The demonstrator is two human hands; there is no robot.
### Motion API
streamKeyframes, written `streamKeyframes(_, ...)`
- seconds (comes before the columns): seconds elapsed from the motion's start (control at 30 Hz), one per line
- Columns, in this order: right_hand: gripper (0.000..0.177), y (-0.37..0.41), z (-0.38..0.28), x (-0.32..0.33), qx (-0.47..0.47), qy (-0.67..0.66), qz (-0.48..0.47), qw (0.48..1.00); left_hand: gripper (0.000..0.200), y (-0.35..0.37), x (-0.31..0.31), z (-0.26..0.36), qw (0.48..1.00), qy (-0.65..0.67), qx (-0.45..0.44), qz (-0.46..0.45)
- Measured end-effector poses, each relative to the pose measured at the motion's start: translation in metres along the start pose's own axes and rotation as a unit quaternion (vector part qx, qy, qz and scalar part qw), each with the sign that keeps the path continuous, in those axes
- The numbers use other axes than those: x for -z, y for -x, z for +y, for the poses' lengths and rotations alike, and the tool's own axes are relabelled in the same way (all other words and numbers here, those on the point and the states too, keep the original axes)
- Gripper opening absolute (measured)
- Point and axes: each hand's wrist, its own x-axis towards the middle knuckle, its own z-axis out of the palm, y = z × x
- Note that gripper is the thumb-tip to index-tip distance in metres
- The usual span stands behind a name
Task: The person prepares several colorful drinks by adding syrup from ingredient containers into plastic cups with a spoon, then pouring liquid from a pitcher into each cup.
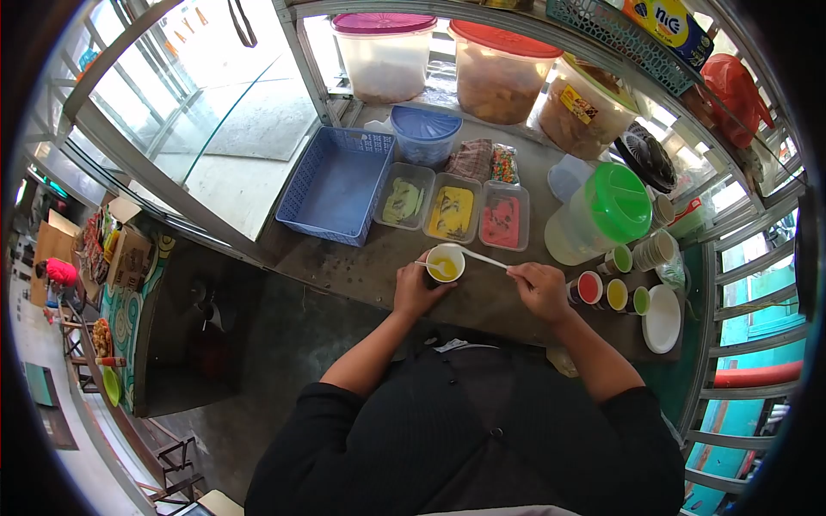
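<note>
My left hand (416, 291) is wrapped round a paper cup (457, 254) with something yellow inside, held just over the front edge of the counter. A small white spoon (434, 266) rests in the cup, its handle over the left rim. Between its fingers my right hand (544, 291) grips the handle of a white plastic spoon (486, 258); the far end lies at the cup's rim, and its tip is hard to make out. Beyond the cup are three clear tubs: a green one (402, 203), a yellow one (453, 211) and a red one (502, 215).
Left of the tubs is a blue basket (334, 225). A pitcher with a green lid (615, 204) stands at the right, near filled cups (589, 287), stacked cups (656, 248) and a white oval plate (661, 320). Large lidded containers (502, 76) line the back.
</note>
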Motion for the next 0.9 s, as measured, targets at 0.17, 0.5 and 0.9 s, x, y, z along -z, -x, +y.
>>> streamKeyframes(0.17, 0.014, -0.020, 0.028, -0.035, -0.168, -0.048, 0.044, 0.984, 0.085, -0.001, -0.002, -0.003, 1.000, 0.016, -0.016, 0.004)
streamKeyframes(0.5, 0.019, -0.022, 0.041, -0.090, -0.143, -0.043, 0.065, 0.987, 0.081, 0.000, 0.001, -0.002, 1.000, 0.004, -0.029, -0.010)
streamKeyframes(0.9, 0.035, -0.073, -0.032, -0.084, 0.010, -0.150, -0.304, 0.941, 0.080, 0.003, -0.002, -0.009, 0.997, -0.008, -0.065, -0.041)
